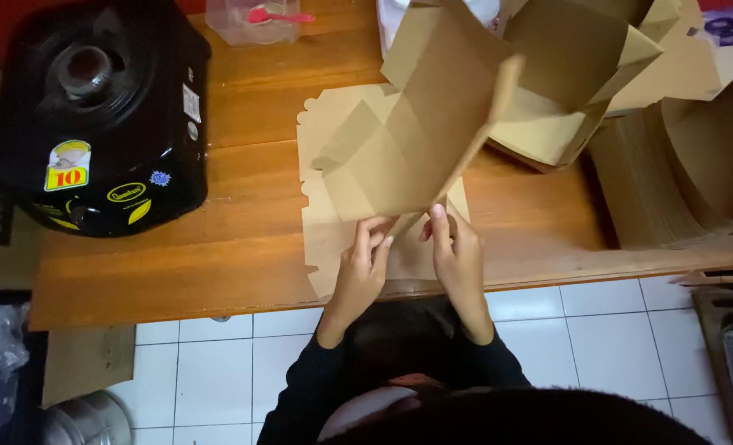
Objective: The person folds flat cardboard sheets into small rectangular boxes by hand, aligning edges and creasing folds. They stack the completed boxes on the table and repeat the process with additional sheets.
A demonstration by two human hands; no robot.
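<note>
At the near table edge, left hand (360, 268) and right hand (457, 259) stand side by side, fingers pinched on the lower edge of a half-folded cardboard box blank (420, 136), raised and tilted above a flat blank (333, 124) on the wooden table (243, 214). Black cooker (103, 115) sits left; folded boxes (573, 74) and stacked blanks (647, 189) crowd the right.
</note>
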